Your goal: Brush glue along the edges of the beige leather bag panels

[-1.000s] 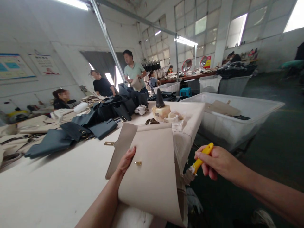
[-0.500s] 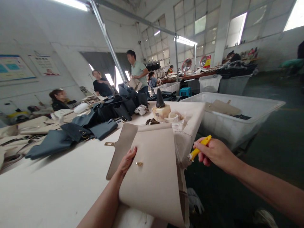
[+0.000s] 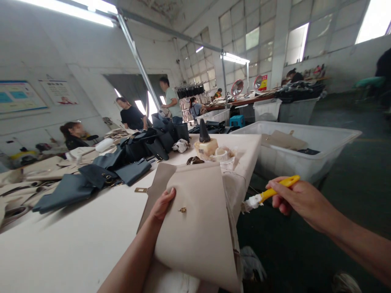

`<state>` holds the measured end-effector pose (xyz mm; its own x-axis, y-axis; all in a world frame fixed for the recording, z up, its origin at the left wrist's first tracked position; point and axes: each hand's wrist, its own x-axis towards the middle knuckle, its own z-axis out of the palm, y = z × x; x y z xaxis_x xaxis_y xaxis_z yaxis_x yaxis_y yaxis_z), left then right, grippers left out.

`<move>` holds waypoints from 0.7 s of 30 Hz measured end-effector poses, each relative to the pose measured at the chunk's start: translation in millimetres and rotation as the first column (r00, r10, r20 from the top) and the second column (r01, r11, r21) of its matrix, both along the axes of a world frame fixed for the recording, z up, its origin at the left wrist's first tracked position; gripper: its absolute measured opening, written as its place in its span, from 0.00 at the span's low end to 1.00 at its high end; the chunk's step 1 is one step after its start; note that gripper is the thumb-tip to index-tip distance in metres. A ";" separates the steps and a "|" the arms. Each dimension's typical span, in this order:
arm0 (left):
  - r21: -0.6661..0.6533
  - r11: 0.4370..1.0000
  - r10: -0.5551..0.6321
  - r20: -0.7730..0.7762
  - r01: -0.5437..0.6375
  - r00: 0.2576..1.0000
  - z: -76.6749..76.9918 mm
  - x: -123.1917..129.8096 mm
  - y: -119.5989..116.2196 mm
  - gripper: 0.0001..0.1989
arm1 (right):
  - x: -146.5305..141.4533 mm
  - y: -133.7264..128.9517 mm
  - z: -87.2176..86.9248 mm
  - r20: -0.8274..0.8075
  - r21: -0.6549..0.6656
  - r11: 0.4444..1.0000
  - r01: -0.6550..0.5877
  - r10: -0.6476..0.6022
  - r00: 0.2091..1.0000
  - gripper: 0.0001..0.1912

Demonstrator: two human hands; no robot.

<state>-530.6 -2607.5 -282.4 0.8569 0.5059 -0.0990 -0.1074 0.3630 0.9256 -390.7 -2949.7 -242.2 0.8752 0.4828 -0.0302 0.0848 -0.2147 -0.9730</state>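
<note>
A beige handbag piece with a small gold clasp lies tilted at the table's right edge. My left hand grips it by its left side, thumb on the front panel, other fingers hidden underneath. A flap with a metal tab sticks out to the left. In my right hand is a yellow-handled brush, held between thumb and fingers. White stuff coats the brush's bristle end, which points left beside the piece's right edge. Whether the bristles touch it I cannot tell.
Behind the piece stand a container with a black cone-shaped top and a white tape roll. Dark bag pieces pile up on the white table. A white bin stands at right. Several people are farther back.
My right hand has moved right with the brush, drawing it away from the piece's edge, so more of its white end shows. My left hand keeps its hold; the view has shifted slightly.
</note>
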 end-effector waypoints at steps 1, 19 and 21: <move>0.017 1.000 0.005 0.029 -0.006 1.000 11.1 6.5 3.2 0.19 | 1.3 -5.0 1.3 -0.015 0.024 0.999 0.036 -0.036 0.999 0.19; 0.227 0.923 0.139 0.556 -0.311 0.819 179.7 -27.3 6.6 0.12 | 10.7 -35.2 -3.8 -0.001 0.222 0.957 0.187 -0.192 0.981 0.24; 0.221 0.920 0.155 0.557 -0.325 0.816 189.6 -27.7 1.8 0.18 | 9.8 -33.3 -3.3 -0.022 0.217 0.957 0.190 -0.190 0.982 0.20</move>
